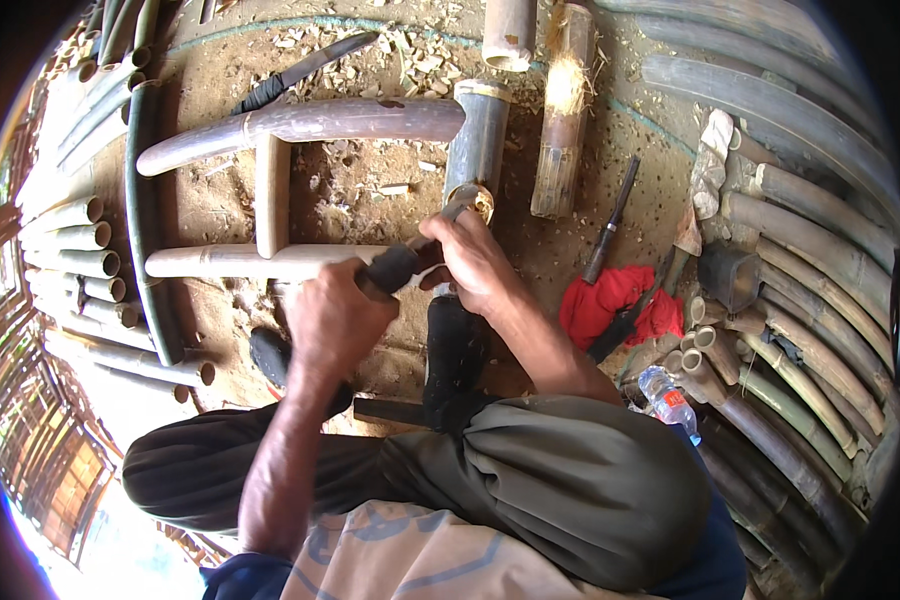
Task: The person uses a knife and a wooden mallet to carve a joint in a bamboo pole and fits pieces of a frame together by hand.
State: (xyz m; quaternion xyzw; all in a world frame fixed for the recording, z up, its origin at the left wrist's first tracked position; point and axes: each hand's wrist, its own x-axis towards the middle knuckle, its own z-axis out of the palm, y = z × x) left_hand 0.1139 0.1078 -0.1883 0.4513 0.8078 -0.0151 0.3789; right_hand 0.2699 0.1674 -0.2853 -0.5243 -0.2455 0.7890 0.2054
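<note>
though aslant, handle (392, 267) in left grip (337, 318)

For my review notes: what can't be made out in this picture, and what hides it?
All in the head view:
Black cylindrical tool handle: rear end hidden inside the left hand.
Right hand: exactly what its fingers grip is hidden by its own back.
Pale brown bamboo tube: far end cut off by the picture's top edge.
Brown bamboo lattice wall: outer part cut off by the dark lens rim.
</note>
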